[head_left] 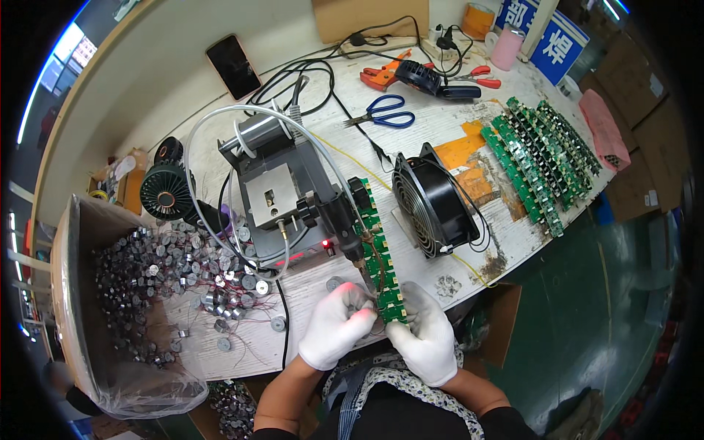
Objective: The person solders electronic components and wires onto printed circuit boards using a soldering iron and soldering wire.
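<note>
A long green circuit board strip (391, 292) runs away from me under a black soldering head (339, 229), whose tip comes down close to the strip's near end. My right hand (427, 339), in a white glove, grips that near end from the right side. My left hand (336, 328), also gloved, is closed in a pinch at the strip's left edge beside the tip; what its fingers hold is hidden. Red light falls on its fingertips. A small round metal part (334, 284) lies just beyond my left hand.
Left, a plastic-lined box (73, 293) spills small round metal parts (192, 279) with thin wires. A grey soldering machine (273, 194) stands mid-table, a black fan (433, 202) right of it. Several circuit board strips (524, 176) lie far right. Blue-handled scissors (389, 111), cables and a phone (233, 67) lie behind.
</note>
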